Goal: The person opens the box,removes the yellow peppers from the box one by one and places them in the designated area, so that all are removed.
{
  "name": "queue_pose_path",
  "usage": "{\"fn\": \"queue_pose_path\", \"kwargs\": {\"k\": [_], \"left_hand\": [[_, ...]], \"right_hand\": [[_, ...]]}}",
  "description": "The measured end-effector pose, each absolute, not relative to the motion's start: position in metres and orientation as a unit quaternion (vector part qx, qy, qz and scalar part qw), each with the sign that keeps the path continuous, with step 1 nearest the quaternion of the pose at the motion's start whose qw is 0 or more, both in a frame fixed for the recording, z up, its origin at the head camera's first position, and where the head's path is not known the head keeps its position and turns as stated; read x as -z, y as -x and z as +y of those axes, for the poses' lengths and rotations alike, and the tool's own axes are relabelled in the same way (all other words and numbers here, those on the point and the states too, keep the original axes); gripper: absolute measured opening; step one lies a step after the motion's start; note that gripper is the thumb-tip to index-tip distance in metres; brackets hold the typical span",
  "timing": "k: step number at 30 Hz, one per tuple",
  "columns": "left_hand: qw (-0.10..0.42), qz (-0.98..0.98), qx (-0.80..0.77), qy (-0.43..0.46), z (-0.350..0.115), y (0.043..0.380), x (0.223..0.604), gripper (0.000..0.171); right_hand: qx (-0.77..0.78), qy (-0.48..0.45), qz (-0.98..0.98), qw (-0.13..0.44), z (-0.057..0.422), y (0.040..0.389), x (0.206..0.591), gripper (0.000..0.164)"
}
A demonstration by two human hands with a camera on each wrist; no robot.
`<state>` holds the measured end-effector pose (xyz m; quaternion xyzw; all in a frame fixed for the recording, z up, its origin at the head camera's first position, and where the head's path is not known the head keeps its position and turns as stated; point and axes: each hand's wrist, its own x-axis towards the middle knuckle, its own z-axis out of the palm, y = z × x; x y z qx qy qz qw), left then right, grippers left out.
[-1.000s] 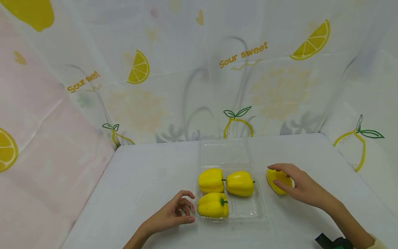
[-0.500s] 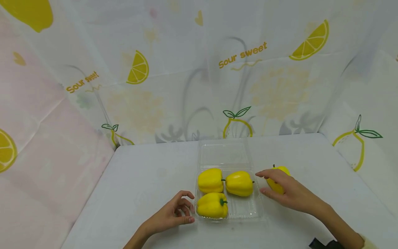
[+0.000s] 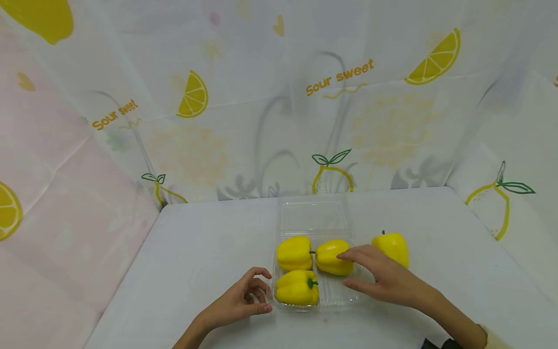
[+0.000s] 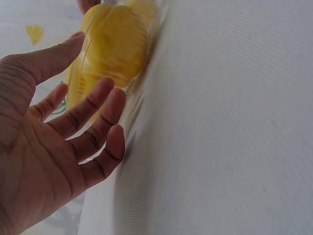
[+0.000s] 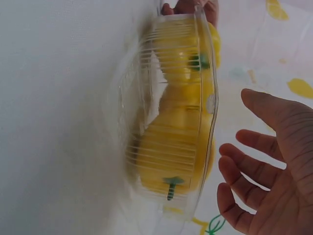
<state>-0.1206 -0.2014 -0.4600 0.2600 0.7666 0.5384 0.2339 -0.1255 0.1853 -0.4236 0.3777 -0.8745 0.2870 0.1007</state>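
Note:
A clear plastic clamshell box (image 3: 342, 293) lies with its lid (image 3: 315, 215) folded back on the white table. Inside are three yellow bell peppers: one at back left (image 3: 294, 253), one at front left (image 3: 296, 289), one at back right (image 3: 329, 257). My left hand (image 3: 241, 298) rests fingertips right at the box's left wall, fingers loosely bent, as the left wrist view also shows. Over the box's right side hovers my right hand (image 3: 385, 278), holding nothing; its fingers overlap the back right pepper. In the right wrist view this hand (image 5: 274, 166) is apart from the box's rim.
Another yellow bell pepper (image 3: 392, 246) stands on the table right of the box, stem up, partly hidden by my right hand. A lemon-print cloth (image 3: 244, 145) hangs behind the table. A black object (image 3: 444, 343) shows beneath my right forearm.
My right hand has left the loose pepper, which now stands stem up, and moved left over the box's right side. The left hand stays in place.

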Motion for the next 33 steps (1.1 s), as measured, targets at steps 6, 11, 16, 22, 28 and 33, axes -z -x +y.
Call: {"fn": "queue_pose_path", "kwargs": {"k": [6,11,16,22,28,33], "left_hand": [[0.234,0.765,-0.540,-0.262,-0.201,0.121,0.462,0.052],[0.237,0.766,-0.538,-0.258,-0.200,0.121,0.463,0.052],[0.238,0.768,-0.537,-0.256,-0.200,0.122,0.462,0.052],[0.235,0.765,-0.538,-0.264,-0.201,0.122,0.461,0.051],[0.234,0.770,-0.532,-0.263,-0.200,0.122,0.461,0.052],[0.238,0.772,-0.530,-0.258,-0.200,0.123,0.461,0.052]], "right_hand": [[-0.284,-0.399,-0.866,0.100,0.171,0.126,0.426,0.048],[-0.287,-0.418,-0.856,0.099,0.160,0.125,0.428,0.049],[-0.290,-0.425,-0.852,0.099,0.151,0.126,0.432,0.048],[-0.288,-0.420,-0.856,0.085,0.139,0.125,0.431,0.050],[-0.281,-0.427,-0.856,0.075,0.127,0.125,0.430,0.055],[-0.288,-0.426,-0.855,0.070,0.121,0.124,0.431,0.054]]}}
